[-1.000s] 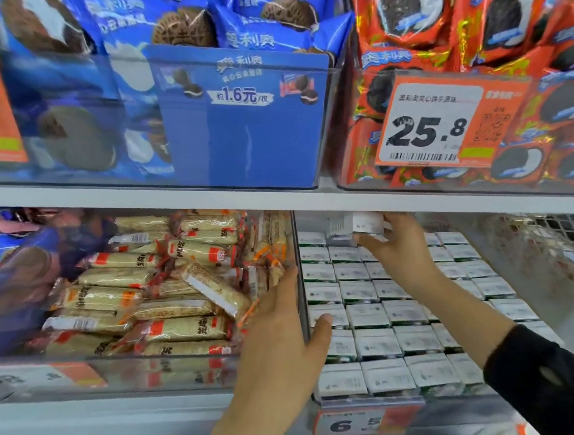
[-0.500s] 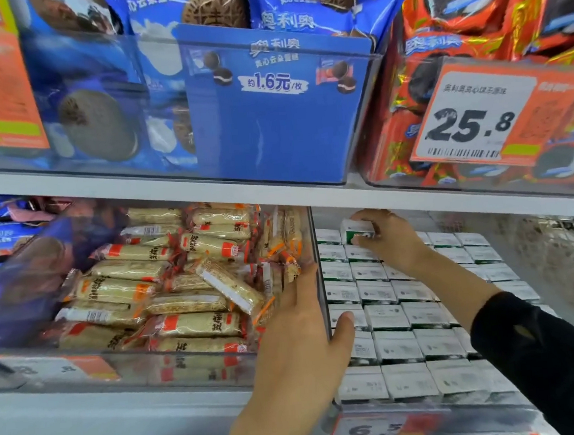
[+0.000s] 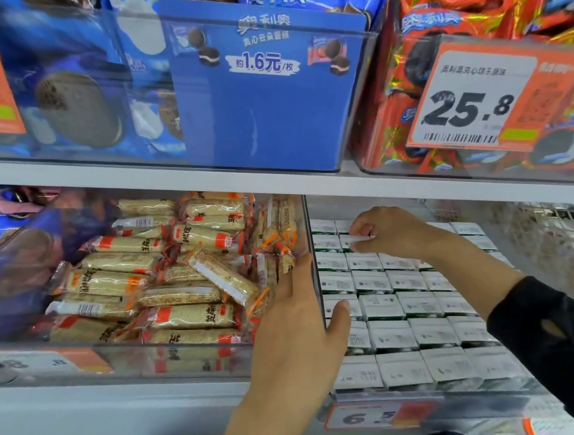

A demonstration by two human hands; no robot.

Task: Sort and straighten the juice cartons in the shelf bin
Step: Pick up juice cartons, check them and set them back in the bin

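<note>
White-topped juice cartons (image 3: 411,334) stand in tight rows in a clear shelf bin on the lower right. My left hand (image 3: 298,336) holds the bin's clear left wall (image 3: 311,236), with the fingers outside it and the thumb inside, over the front cartons. My right hand (image 3: 393,233) reaches to the back rows under the upper shelf. Its fingers are curled down onto the top of one carton (image 3: 349,243) near the back left corner. That carton sits level with its neighbours.
Wrapped snack bars (image 3: 167,285) fill the clear bin on the left. The upper shelf edge (image 3: 207,179) hangs low over the back rows. A wire mesh divider (image 3: 554,230) borders the right. A 6.5 price tag (image 3: 373,416) is on the front rail.
My right hand has lowered the carton it held at the back into the back row and now rests on it. My left hand has stayed on the bin wall.
</note>
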